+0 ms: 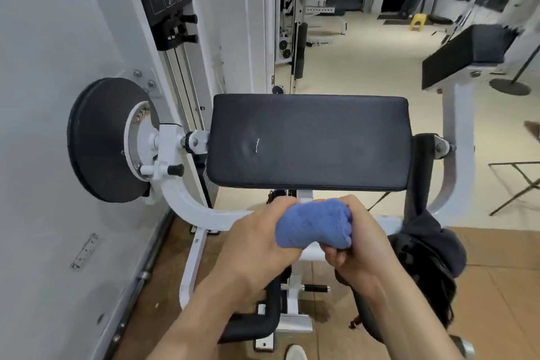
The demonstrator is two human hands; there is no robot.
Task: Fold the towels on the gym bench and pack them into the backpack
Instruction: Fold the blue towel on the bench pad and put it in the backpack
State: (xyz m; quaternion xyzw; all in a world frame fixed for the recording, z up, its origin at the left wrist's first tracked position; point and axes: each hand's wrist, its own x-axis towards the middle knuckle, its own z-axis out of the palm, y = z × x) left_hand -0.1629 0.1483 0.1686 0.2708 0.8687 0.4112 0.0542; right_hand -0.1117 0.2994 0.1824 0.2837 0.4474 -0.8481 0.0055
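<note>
A blue towel [314, 223], folded or rolled into a compact bundle, is held in the air just in front of the near edge of the black bench pad [306, 140], at about 6 o'clock from the pad's centre and not touching it. The left hand [257, 238] grips the bundle's left end with fingers curled over the top and thumb beneath; the right hand [359, 238] grips the right end, its fingers wrapped round the cloth from below. The two hands sit close together, parted only by the towel between them. At 4 o'clock from the towel, a dark backpack [429, 245] hangs or leans against the white machine frame [187, 207], partly hidden behind the right forearm; whether it is open cannot be told. The pad's upper surface carries a small dent and a short white mark left of centre. At 9 o'clock from the pad, a black round disc [99, 137] is mounted on the frame beside the white wall [38, 67]. At 2 o'clock stands a second black pad [464, 55] on a white post. At 1 o'clock, far across the pale floor, a yellow stool [418, 21] is visible.
</note>
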